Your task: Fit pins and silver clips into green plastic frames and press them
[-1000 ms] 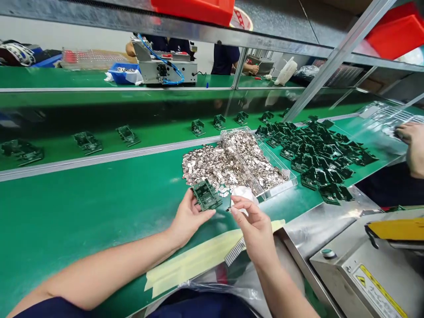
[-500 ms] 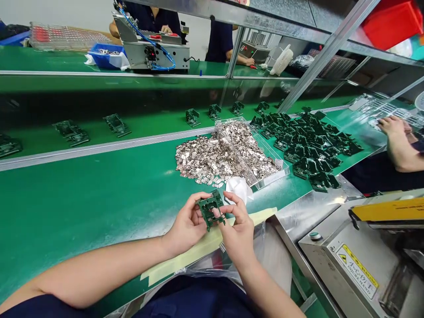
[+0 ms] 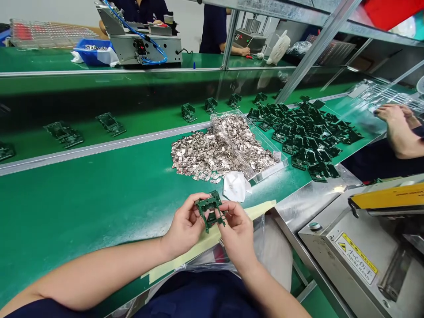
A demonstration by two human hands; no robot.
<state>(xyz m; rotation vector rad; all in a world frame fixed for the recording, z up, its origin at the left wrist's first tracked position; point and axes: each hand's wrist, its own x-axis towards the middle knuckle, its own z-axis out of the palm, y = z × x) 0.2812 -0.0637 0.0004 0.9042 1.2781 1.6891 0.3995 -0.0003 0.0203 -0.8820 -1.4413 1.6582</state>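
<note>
A small dark green circuit board (image 3: 210, 210) sits between both my hands, just above the near edge of the green bench (image 3: 99, 198). My left hand (image 3: 184, 226) grips its left side with thumb and fingers. My right hand (image 3: 236, 229) pinches its right edge. Behind them, a heap of small shiny metal parts (image 3: 198, 152) spills out of a clear plastic tray (image 3: 265, 152). A crumpled white cloth (image 3: 235, 187) lies just beyond my right hand.
A pile of dark green boards (image 3: 306, 132) lies to the right. Single boards (image 3: 109, 123) ride the green conveyor belt behind. A grey machine with a yellow warning label (image 3: 356, 263) stands at right. A co-worker's hand (image 3: 395, 119) rests far right. Other people work at the back bench.
My right hand has joined the left on the board, and both have drawn it nearer to me, away from the metal heap. The camera has tilted downward.
</note>
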